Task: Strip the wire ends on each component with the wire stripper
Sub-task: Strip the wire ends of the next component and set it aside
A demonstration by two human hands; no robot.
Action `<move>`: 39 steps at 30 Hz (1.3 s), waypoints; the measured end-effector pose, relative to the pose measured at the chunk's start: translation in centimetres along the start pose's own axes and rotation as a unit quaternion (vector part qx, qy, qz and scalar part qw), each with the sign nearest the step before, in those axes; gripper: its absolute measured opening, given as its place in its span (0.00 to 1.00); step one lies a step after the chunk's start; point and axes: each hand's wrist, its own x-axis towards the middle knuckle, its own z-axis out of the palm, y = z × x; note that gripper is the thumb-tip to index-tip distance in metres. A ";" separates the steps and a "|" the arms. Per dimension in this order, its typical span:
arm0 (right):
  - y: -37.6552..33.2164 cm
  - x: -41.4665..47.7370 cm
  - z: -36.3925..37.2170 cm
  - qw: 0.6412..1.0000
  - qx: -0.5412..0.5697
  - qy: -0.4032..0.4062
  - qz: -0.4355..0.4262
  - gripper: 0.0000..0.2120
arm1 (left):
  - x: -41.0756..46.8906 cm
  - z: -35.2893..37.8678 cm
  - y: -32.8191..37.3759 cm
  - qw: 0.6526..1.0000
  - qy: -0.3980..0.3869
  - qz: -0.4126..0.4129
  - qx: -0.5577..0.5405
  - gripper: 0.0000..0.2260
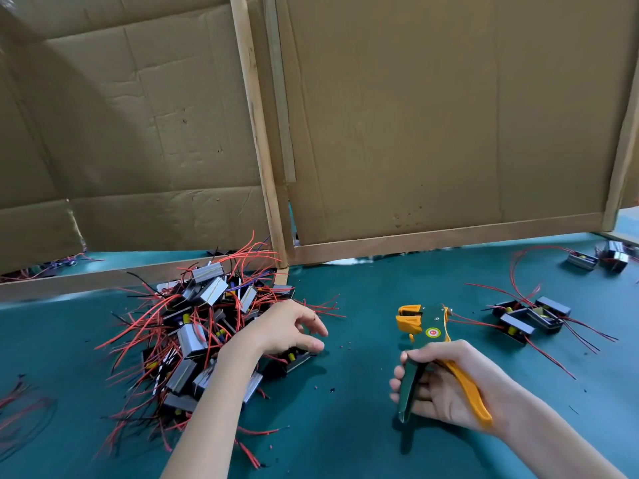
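Observation:
A heap of small metal-cased components (pixel 204 326) with red and black wires lies left of centre on the green table (pixel 345 426). My left hand (pixel 287 328) hovers at the heap's right edge with fingers loosely spread, its fingertips just above one component (pixel 294 359); it grips nothing. My right hand (pixel 446 385) grips the handles of the green and orange wire stripper (pixel 425 335), whose orange jaws point away from me and hold no wire.
A small group of components (pixel 529 319) with red wires lies to the right, and two more (pixel 598 259) sit far right at the back. Cardboard panels in wooden frames (pixel 432 133) wall off the rear. Loose wires (pixel 20 409) and insulation bits lie on the table.

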 end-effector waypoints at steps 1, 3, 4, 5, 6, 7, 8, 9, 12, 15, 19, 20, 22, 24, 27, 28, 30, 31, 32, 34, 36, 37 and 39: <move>0.0 0.0 0.0 1.000 0.000 0.001 0.000 0.04 | -0.1 -0.2 -0.1 1.000 0.008 0.001 -0.021 0.03; 0.0 0.0 0.0 1.000 -0.001 0.000 0.000 0.04 | 0.0 -0.3 -0.2 0.997 0.044 0.007 -0.059 0.04; 0.0 0.0 0.0 1.000 -0.002 -0.001 0.001 0.05 | 0.1 -0.3 -0.1 0.995 0.066 0.011 -0.077 0.05; 0.1 0.1 0.0 1.000 -0.002 -0.001 0.001 0.05 | 0.2 -0.1 0.0 0.991 0.087 0.016 -0.096 0.04; 0.1 0.1 -0.1 1.000 -0.003 -0.002 0.002 0.05 | 0.4 0.1 0.1 0.987 0.107 0.021 -0.116 0.04; 0.1 0.1 -0.1 1.000 -0.005 -0.003 0.003 0.04 | 0.5 0.5 0.3 0.982 0.125 0.023 -0.136 0.05; 0.1 0.1 -0.1 1.000 -0.006 -0.003 0.005 0.04 | 0.7 0.9 0.4 0.978 0.141 0.022 -0.154 0.08; 0.1 0.2 -0.1 1.000 -0.006 -0.002 0.006 0.04 | 0.9 1.4 0.5 0.973 0.152 0.020 -0.171 0.10; 0.1 0.2 -0.1 1.000 -0.006 -0.001 0.005 0.03 | 1.6 2.7 0.9 0.968 0.161 0.015 -0.193 0.13; 0.1 0.2 -0.1 1.000 -0.005 -0.001 0.005 0.03 | 2.2 4.1 1.4 0.964 0.152 0.031 -0.218 0.11; 0.1 0.2 -0.1 1.000 -0.010 0.003 0.004 0.04 | 2.6 5.8 1.8 0.954 0.124 0.050 -0.268 0.09; 0.1 0.2 -0.1 1.000 -0.011 0.004 0.004 0.04 | 2.6 6.1 1.9 0.953 0.117 0.051 -0.273 0.09; 0.1 0.2 -0.1 1.000 -0.014 0.004 0.003 0.04 | 2.5 6.3 2.2 0.950 0.110 0.056 -0.288 0.08; 0.1 0.2 -0.1 1.000 -0.023 -0.001 -0.003 0.05 | 2.4 6.1 2.6 0.948 0.116 0.063 -0.288 0.07; 0.1 0.1 -0.1 0.999 -0.041 -0.020 -0.022 0.07 | 2.2 5.6 3.6 0.942 0.122 0.078 -0.304 0.08; 0.1 0.1 -0.1 0.998 -0.047 -0.031 -0.029 0.08 | 2.0 5.3 4.0 0.938 0.122 0.084 -0.313 0.09; 0.1 -0.1 -0.1 0.996 -0.061 -0.059 -0.042 0.11 | 1.7 4.5 4.8 0.933 0.126 0.102 -0.320 0.09; 0.1 -0.2 -0.1 0.994 -0.069 -0.074 -0.050 0.11 | 1.5 4.2 5.2 0.931 0.128 0.112 -0.322 0.09; 0.1 -0.2 -0.1 0.991 -0.077 -0.088 -0.060 0.12 | 1.3 3.7 5.5 0.929 0.130 0.120 -0.326 0.08; 0.1 -0.3 -0.2 0.985 -0.097 -0.113 -0.081 0.12 | 0.8 3.0 6.0 0.923 0.132 0.132 -0.338 0.08; 0.1 -0.4 -0.2 0.979 -0.115 -0.140 -0.098 0.13 | 0.4 2.5 6.3 0.918 0.129 0.146 -0.347 0.07; 0.1 -0.4 -0.2 0.975 -0.121 -0.151 -0.105 0.13 | 0.3 2.4 6.5 0.916 0.127 0.151 -0.350 0.07; 0.0 -0.5 -0.2 0.971 -0.129 -0.165 -0.112 0.13 | 0.0 2.1 6.7 0.913 0.123 0.156 -0.355 0.06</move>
